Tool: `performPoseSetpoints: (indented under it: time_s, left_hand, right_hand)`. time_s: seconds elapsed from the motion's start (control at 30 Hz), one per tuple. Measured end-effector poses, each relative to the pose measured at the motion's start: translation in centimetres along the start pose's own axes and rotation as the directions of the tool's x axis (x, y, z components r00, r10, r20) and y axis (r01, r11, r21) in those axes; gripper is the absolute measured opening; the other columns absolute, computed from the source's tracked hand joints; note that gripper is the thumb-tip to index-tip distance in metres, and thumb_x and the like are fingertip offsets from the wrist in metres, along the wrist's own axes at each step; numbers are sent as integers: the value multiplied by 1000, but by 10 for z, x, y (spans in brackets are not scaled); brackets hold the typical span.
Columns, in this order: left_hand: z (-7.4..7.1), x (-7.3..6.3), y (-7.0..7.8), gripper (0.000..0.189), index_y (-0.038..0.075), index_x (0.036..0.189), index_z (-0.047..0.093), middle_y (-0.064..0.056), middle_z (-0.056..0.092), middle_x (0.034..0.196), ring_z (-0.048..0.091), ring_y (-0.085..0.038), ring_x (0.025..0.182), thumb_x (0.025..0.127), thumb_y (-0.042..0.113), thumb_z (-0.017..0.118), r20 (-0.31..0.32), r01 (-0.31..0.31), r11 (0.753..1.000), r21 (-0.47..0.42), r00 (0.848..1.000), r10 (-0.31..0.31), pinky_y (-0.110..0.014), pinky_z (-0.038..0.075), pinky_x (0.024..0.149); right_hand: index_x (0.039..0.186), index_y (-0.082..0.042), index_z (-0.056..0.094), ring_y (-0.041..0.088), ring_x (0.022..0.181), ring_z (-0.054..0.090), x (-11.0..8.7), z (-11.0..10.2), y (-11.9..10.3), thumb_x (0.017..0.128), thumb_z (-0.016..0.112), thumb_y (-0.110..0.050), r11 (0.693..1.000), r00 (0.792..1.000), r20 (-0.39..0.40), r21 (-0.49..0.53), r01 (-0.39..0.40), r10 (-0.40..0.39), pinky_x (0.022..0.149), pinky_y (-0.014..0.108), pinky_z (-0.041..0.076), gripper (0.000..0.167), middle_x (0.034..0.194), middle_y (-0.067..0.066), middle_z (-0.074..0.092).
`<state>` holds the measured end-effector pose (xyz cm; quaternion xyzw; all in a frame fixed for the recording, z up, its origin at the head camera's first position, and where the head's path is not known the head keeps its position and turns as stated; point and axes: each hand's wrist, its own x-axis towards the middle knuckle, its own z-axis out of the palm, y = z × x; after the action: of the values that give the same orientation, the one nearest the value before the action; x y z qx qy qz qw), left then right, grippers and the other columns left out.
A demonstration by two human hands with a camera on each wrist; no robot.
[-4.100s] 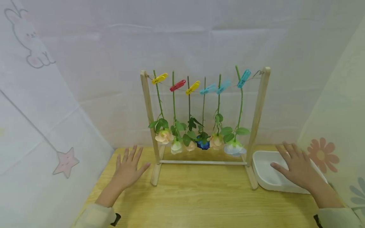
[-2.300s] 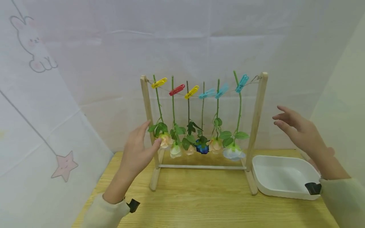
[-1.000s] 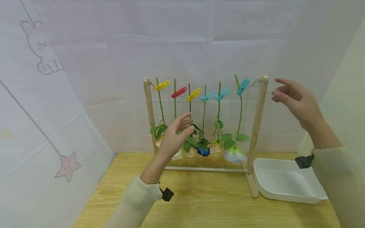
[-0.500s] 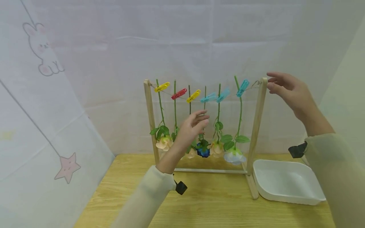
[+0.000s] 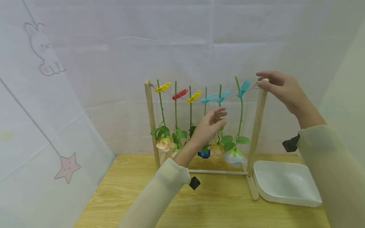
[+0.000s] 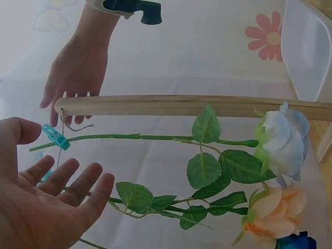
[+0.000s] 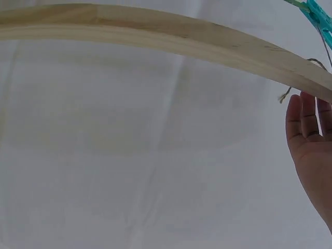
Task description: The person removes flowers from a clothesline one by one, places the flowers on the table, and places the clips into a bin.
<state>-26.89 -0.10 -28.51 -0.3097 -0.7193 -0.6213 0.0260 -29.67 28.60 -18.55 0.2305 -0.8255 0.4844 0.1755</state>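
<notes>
Can make out only parts of the second flower from the left [image 5: 175, 153] and the blue flower [image 5: 204, 154] in the head view, past the left hand [image 5: 207, 128] and its wrist [image 5: 186, 153]. Cannot follow the third stem [image 5: 190, 114] down to a bloom. Lose a little of the tray's [image 5: 282, 182] right side behind the right sleeve [image 5: 328, 164].

See the left hand before the hanging row, fingers loosely extended, thumb well apart: wide, holding nothing. See the right hand [image 5: 288, 90] raised to the top of the right post [image 5: 257, 126], thumb and fingers loosely apart; cannot tell touching from just beside.

Find the rack [image 5: 150, 110] toward the far edge of the wooden table [image 5: 119, 196], with flowers [image 5: 164, 144] hung heads-down by clips [image 5: 243, 89]. Find the tray just beside the right foot, near the far right corner. Note a pale, creased backdrop [image 5: 182, 63] behind, plus a printed rabbit [image 5: 44, 47] and star [image 5: 67, 167] at left.
</notes>
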Motion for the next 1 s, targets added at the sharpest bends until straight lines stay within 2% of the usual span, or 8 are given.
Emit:
performPoseSetpoints:
  time_s: [0.2, 0.4, 0.47, 0.6, 0.73, 0.87, 1.0]
  left_hand:
    - [11, 10, -6, 49, 21, 151, 46, 3, 56, 146, 57, -13, 127, 104, 28, 59, 26, -10, 997, 79, 1000, 8, -32, 49, 103]
    - [19, 20, -6, 52, 21, 152, 44, 1, 55, 148, 57, -14, 128, 103, 29, 59, 36, -15, 998, 57, 999, 13, -29, 50, 100]
    - [22, 23, -6, 52, 23, 152, 45, 2, 57, 146, 58, -13, 127, 103, 29, 60, 33, -7, 999, 50, 999, 5, -29, 51, 98]
    - [30, 29, -6, 51, 29, 151, 46, 5, 59, 144, 58, -10, 126, 102, 30, 60, 9, 10, 998, 55, 1000, -10, -30, 52, 97]
    - [37, 33, -8, 52, 33, 151, 44, 5, 58, 144, 57, -10, 127, 102, 30, 60, -17, 9, 999, 37, 1000, -8, -32, 51, 99]
    - [42, 36, -13, 52, 33, 152, 43, 5, 58, 144, 57, -10, 127, 102, 26, 59, -42, 24, 1000, 7, 999, -24, -32, 50, 102]
    - [45, 40, -17, 55, 28, 154, 41, 0, 59, 144, 58, -11, 125, 102, 18, 58, -69, 29, 999, -24, 997, -31, -31, 49, 103]
  right_hand:
    - [142, -19, 61, 11, 111, 56, 9, 8, -7, 99, 67, -34, 994, 996, 47, -88, -70, 75, 99, 34, 40, 46, 132, -4, 61]
    - [142, -16, 60, 18, 120, 51, 18, 9, -13, 98, 65, -42, 984, 986, 96, -130, -124, 137, 110, 59, 33, 51, 136, 1, 58]
    - [142, -15, 60, 20, 120, 52, 19, 9, -13, 98, 66, -43, 983, 982, 111, -125, -137, 151, 112, 63, 30, 53, 135, 2, 58]
    - [141, -13, 60, 21, 121, 52, 21, 8, -14, 98, 67, -40, 984, 980, 128, -116, -138, 153, 113, 65, 28, 52, 134, 1, 59]
    - [142, -13, 59, 22, 128, 46, 22, 7, -14, 98, 67, -38, 984, 978, 142, -115, -135, 151, 113, 64, 28, 52, 138, 1, 56]
    - [141, -13, 60, 24, 131, 42, 23, 8, -15, 97, 69, -39, 981, 975, 148, -129, -144, 163, 110, 62, 29, 52, 141, 2, 55]
    - [139, -10, 62, 25, 130, 43, 24, 11, -16, 96, 70, -38, 980, 974, 150, -126, -151, 169, 110, 62, 29, 52, 135, 0, 58]
